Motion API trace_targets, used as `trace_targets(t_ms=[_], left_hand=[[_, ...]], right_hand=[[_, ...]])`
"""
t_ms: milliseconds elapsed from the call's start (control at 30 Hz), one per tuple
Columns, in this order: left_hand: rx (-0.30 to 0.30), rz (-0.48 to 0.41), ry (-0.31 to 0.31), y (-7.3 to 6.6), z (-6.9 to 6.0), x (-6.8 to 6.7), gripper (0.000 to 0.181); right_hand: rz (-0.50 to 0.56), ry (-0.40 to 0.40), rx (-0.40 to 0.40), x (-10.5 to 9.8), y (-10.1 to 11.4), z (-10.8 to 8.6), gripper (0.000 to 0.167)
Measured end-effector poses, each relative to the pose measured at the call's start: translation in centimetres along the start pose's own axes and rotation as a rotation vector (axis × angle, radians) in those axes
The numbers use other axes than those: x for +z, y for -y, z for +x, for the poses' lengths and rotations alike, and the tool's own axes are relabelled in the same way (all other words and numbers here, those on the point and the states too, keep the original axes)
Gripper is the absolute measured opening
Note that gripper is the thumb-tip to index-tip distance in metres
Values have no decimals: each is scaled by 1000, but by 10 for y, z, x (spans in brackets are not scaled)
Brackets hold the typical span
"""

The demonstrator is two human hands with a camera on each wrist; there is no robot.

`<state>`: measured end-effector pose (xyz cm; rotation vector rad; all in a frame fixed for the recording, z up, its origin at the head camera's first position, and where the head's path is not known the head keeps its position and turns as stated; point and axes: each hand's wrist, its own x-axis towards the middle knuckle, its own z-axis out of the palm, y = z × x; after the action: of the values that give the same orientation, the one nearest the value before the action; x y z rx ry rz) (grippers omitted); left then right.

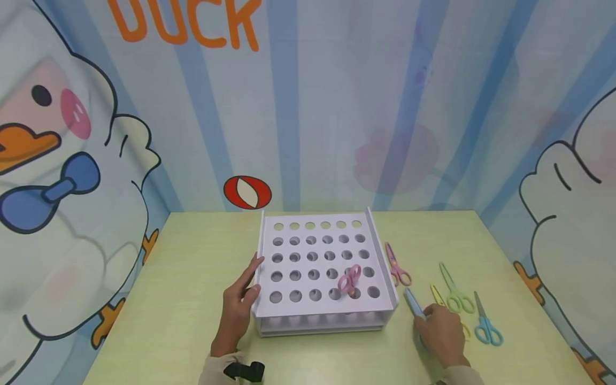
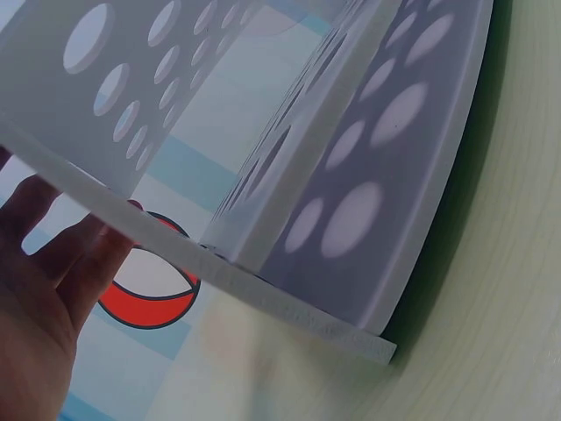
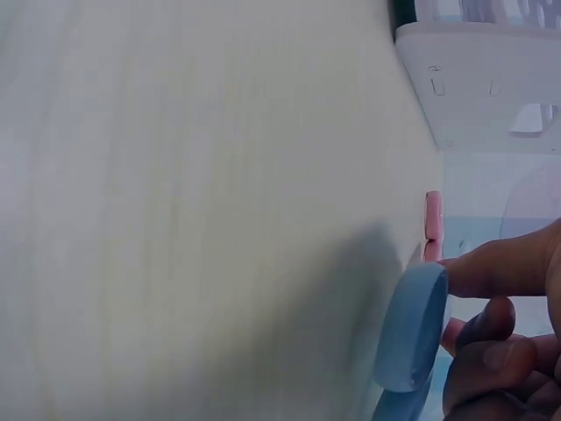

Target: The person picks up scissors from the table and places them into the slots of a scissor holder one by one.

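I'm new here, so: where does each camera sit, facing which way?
Head: on the head, facing forward-down at the white rack; left hand, right hand, sleeves show.
Left wrist: on that wrist, facing the rack's layers; left fingers show.
Right wrist: on that wrist, facing table and blue scissors; right fingers show.
Head and right wrist share the scissors.

From above, the head camera is looking forward and down at a white, round-holed, box-shaped rack [image 1: 321, 265] between left hand [image 1: 238, 307] and right hand [image 1: 443, 329]. Close beside its hand, the left-wrist camera is facing the rack's side; the right-wrist one is skimming a pale, wood-grained tabletop [image 3: 193, 193]. All are sharing the rack.
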<state>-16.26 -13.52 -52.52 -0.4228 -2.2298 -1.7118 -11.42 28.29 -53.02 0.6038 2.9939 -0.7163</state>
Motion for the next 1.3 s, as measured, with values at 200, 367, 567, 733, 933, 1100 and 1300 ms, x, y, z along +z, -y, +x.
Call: trace_targets(t_ms=[200,367,567,733,933,1100,1300], left_hand=[[11,-18,1,0,0,0,52],[18,-18,-3,0,0,0,52],[29,-23,7,0,1,0,51],[25,-34,0,0,0,0,52],[5,-24,-2,0,1,1,53],[1,-22,-4,-1,0,1,54],[-4,-24,3,-3,0,0,53]], right_hand=[[29,-35,-33,-4,5,-3,32],[74,-91,-67,-8,12,-6,31],[158,-146,-114,-18,23,-13,31],[221,-194,-152,-25,32,-16,26],[320,-188,-109,-32,43,-18,20],[404,-143,-75,-37,47,-20,19],[500,-97,-38,-49,51,-21,20]])
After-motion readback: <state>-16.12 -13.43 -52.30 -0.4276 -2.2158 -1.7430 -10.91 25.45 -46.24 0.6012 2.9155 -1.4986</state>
